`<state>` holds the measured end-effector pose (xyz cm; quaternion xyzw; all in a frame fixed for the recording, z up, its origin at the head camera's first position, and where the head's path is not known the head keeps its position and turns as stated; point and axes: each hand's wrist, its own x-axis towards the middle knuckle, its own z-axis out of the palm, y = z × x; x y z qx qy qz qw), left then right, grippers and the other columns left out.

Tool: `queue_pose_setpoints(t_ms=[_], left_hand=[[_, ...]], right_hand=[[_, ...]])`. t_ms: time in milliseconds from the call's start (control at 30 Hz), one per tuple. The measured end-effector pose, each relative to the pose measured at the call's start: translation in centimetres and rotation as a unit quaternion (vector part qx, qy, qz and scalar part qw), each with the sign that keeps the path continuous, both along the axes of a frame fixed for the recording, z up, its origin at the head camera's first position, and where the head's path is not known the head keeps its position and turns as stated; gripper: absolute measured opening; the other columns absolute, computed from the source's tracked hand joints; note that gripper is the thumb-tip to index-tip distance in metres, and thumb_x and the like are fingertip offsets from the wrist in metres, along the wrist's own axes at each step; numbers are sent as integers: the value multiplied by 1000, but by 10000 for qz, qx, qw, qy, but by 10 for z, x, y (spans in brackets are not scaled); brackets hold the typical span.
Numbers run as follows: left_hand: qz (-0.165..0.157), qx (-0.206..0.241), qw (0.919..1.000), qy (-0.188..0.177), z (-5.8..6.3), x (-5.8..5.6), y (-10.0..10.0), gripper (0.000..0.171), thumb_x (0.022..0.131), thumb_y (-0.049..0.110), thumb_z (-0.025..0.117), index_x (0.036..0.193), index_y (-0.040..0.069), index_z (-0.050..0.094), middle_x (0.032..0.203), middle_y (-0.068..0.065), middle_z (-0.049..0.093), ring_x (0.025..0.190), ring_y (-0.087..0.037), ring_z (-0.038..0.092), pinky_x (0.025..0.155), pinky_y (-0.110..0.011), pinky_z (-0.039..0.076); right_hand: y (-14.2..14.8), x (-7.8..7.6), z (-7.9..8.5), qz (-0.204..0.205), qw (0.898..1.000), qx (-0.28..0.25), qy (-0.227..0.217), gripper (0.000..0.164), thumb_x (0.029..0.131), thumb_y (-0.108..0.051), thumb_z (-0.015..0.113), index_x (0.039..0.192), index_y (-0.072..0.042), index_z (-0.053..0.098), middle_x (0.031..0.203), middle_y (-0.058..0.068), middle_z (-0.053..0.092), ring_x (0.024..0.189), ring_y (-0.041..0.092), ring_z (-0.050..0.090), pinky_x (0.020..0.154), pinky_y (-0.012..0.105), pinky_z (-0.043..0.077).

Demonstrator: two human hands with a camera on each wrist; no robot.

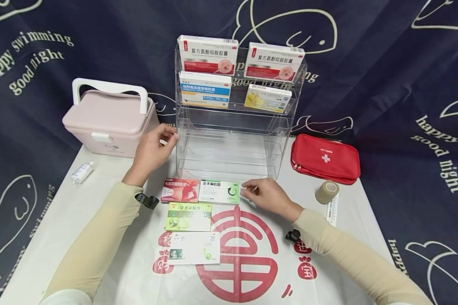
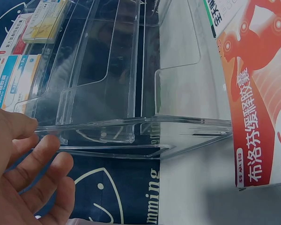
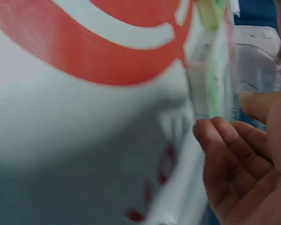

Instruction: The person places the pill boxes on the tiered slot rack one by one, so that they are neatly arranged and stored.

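A clear tiered display rack (image 1: 229,146) stands at the back of the table. My left hand (image 1: 156,146) is at its left side, fingers loosely bent and fingertips at the rack's edge; whether they touch cannot be told. In the left wrist view the hand (image 2: 30,173) shows nothing in its grasp. My right hand (image 1: 269,197) is beside the right end of a green-and-white medicine box (image 1: 219,192), its fingers relaxed. Left of that box lies a red medicine box (image 1: 180,190). Nearer me are a yellow-green box (image 1: 188,217) and a white box (image 1: 195,248).
The upper tiers hold two red-and-white boxes (image 1: 208,57), a blue-and-white box (image 1: 205,91) and a yellow-and-white box (image 1: 268,98). A pink case (image 1: 110,114) stands left, near a small wrapped packet (image 1: 82,173). A red first-aid pouch (image 1: 325,157) and tan bandage roll (image 1: 327,192) lie right.
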<state>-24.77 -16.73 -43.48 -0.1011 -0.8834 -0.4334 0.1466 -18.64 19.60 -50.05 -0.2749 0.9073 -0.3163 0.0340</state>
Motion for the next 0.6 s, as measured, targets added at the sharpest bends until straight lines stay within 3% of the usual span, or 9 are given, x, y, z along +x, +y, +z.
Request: queue_pose_setpoints(t_ms=[133, 300, 600], left_hand=[[-3, 20, 10000, 29, 0, 1, 0, 19, 99, 19, 67, 111, 4, 68, 93, -9, 71, 82, -21, 65, 73, -32, 51], [-62, 77, 9999, 57, -1, 0, 1, 18, 99, 18, 67, 111, 4, 68, 93, -9, 71, 81, -21, 65, 73, -32, 51], [-88, 62, 9999, 105, -2, 0, 0, 18, 99, 18, 66, 111, 4, 68, 93, -9, 72, 81, -21, 65, 73, -30, 51]], right_hand=[[-7, 6, -15, -256, 9991, 46, 335, 25, 91, -28, 79, 106, -8, 79, 81, -10, 70, 70, 2, 62, 64, 27, 54], [-11, 11, -23, -442, 9953, 520, 685, 32, 89, -40, 79, 109, -15, 79, 78, -15, 66, 70, -2, 60, 63, 27, 52], [-8, 10, -21, -590, 9960, 413, 533, 40, 80, -36, 88, 111, -15, 76, 81, -12, 69, 71, 0, 61, 62, 27, 51]])
